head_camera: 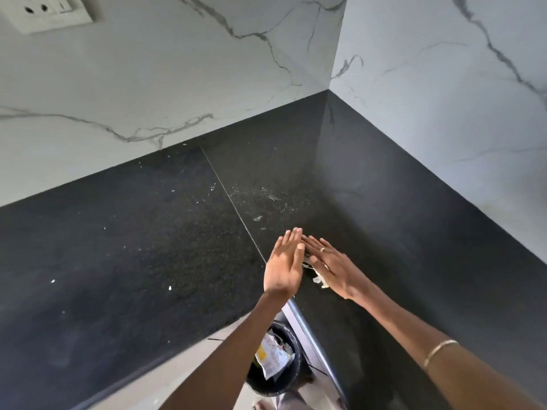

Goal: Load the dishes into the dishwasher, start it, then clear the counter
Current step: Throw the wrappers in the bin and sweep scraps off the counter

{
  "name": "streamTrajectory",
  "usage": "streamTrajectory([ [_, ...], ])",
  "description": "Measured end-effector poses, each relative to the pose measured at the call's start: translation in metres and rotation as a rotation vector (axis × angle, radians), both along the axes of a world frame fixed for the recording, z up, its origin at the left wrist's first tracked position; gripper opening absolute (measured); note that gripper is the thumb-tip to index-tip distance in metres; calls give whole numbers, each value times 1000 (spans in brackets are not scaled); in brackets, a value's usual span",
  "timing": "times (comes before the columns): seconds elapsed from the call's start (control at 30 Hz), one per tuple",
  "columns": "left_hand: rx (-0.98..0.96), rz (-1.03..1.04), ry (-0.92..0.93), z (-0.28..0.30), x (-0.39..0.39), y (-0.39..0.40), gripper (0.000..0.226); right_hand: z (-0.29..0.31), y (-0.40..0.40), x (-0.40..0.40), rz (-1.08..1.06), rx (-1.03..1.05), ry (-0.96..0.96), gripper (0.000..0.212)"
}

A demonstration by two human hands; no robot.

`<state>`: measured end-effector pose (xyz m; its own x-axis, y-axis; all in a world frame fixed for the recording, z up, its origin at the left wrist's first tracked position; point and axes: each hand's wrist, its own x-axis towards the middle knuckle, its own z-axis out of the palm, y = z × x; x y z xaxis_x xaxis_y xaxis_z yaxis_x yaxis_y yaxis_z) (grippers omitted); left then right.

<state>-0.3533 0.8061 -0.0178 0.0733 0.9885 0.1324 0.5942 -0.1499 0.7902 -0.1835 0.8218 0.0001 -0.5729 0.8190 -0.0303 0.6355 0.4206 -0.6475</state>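
A black speckled counter (148, 247) fills an inside corner below white marble walls. My left hand (284, 266) stands on edge with its fingers straight and together, near the counter's inner front corner. My right hand (328, 266) lies flat with its palm down, fingers extended, a ring on one finger, its tips touching my left hand's fingers. Between and under the two hands lies a small heap of pale scraps (320, 281). Neither hand holds anything. Crumbs and white specks (268, 199) are scattered over the counter behind the hands.
A black bin (276, 362) with a plastic wrapper inside stands on the floor below the counter's inner corner. A wall socket (44, 10) sits at the top left. A seam (233, 207) runs diagonally across the counter.
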Motion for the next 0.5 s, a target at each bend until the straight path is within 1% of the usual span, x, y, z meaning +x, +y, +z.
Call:
streamTrajectory([
  [0.03,13,-58,90,-2,1,0,52,1,-9,4,-20,-4,53,51],
  [0.07,19,-105,144,-2,1,0,52,3,-18,9,-91,2,117,53],
  [0.1,27,-151,187,-2,0,-1,52,2,-28,15,-214,26,194,54],
  [0.17,36,-272,257,-2,-1,-5,52,-4,-51,27,-530,104,364,55],
  [0.23,44,-383,276,-1,0,-8,49,-18,-74,36,-756,137,486,52],
  [0.3,29,-404,177,4,-1,-10,45,-29,-91,37,-845,142,531,50],
  [0.37,-22,-334,-42,9,-2,-10,42,-27,-95,32,-879,130,499,50],
  [0.43,-59,-241,-214,11,-4,-9,41,-20,-91,24,-894,127,367,54],
  [0.5,-58,-180,-256,10,-2,-8,41,-17,-85,18,-855,136,201,61],
])
